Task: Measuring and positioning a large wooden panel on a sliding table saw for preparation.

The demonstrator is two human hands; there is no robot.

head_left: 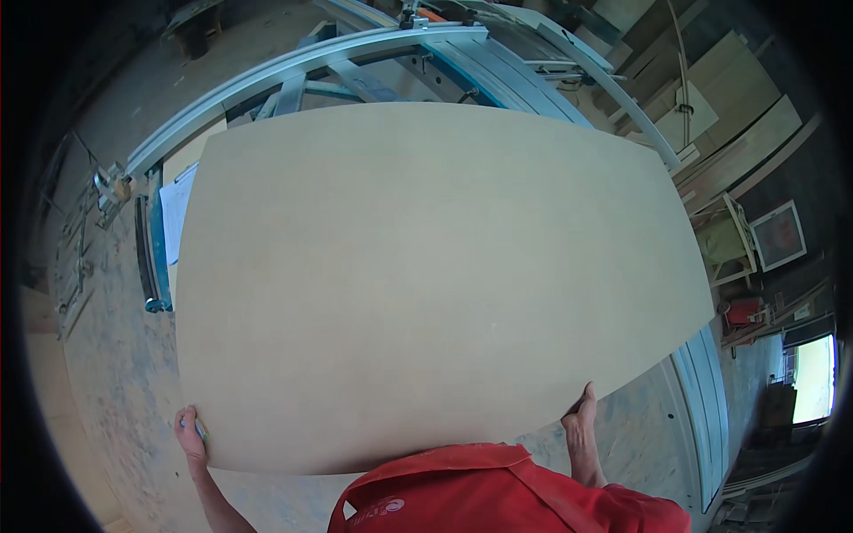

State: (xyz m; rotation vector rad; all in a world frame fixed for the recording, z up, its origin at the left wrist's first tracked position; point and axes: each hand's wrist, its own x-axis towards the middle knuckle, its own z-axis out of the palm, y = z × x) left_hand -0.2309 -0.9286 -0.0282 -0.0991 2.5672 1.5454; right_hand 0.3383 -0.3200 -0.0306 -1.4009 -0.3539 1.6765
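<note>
Pale wood panel point(435, 284) spans before red shirt point(480, 489), its far edge near aluminium rail point(444, 35). Left hand point(188, 433) curled at near-left edge; right hand point(582, 422) clasps near-right edge, underside fingers hidden. Wide grip probably for balance.

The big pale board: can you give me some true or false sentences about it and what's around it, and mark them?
1. The right hand is at the lower-right edge of the large, flat, pale board. True.
2. The left hand is at the board's top edge. False: it is by the lower-left corner.
3. A green shirt shows at the bottom. False: it is a red cloth shirt.
4. A flat white paper sheet shows left of the board. True.
</note>
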